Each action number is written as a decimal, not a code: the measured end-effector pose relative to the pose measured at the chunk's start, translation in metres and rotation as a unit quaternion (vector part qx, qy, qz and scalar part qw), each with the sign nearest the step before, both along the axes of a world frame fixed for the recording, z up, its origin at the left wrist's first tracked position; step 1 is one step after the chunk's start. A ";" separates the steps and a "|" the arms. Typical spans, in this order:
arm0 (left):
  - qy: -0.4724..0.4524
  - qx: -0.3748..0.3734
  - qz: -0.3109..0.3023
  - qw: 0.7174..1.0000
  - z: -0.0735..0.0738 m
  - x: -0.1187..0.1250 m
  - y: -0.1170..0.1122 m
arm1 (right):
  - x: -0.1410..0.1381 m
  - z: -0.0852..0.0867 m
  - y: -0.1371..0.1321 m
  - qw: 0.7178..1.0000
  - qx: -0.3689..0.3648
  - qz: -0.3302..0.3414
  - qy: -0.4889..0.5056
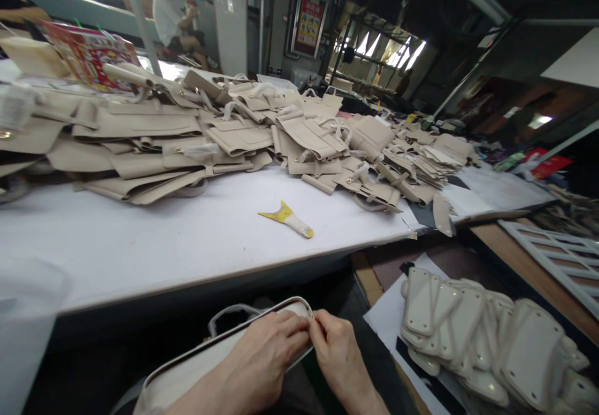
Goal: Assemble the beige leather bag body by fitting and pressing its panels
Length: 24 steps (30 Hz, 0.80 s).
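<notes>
A cream-coloured bag (187, 371) with dark-lined edges lies across my lap, below the table edge. Its handle, wrapped in clear plastic (234, 310), sticks up on the far side. My left hand (274, 346) reaches over the bag, its bent fingers pressed on the upper right corner. Beside it my right hand (337, 346) pinches the edge of that same corner between thumb and fingers. Both hands touch the bag and nearly meet. A yellow, fork-ended tool (287, 218) with a white-wrapped handle rests on the table, apart from my hands.
On the white table (163, 246) lie heaps of beige bag pieces (243, 134). To the right, oval cream panels with rivets (463, 327) are piled on white paper. A red patterned box (93, 59) stands at the back left. Another person (171, 19) sits far behind.
</notes>
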<state>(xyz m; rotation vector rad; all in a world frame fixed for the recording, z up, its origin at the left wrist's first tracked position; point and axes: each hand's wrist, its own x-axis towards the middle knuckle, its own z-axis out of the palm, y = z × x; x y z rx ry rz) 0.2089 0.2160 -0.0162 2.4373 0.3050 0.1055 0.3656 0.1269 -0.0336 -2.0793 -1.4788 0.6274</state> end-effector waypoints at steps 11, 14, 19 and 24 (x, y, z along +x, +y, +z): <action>-0.080 -0.037 0.127 0.988 0.002 0.024 0.037 | -0.001 -0.004 -0.004 0.993 -0.011 -0.064 0.102; -0.048 -0.035 0.079 0.995 -0.007 0.032 0.052 | -0.003 -0.005 -0.003 0.991 -0.010 -0.070 0.110; -0.012 -0.094 0.025 0.995 -0.027 0.039 0.067 | -0.005 -0.007 -0.003 0.994 -0.009 -0.062 0.089; -0.018 -0.109 0.017 0.994 -0.029 0.042 0.069 | -0.002 -0.020 -0.008 0.997 0.044 -0.038 0.047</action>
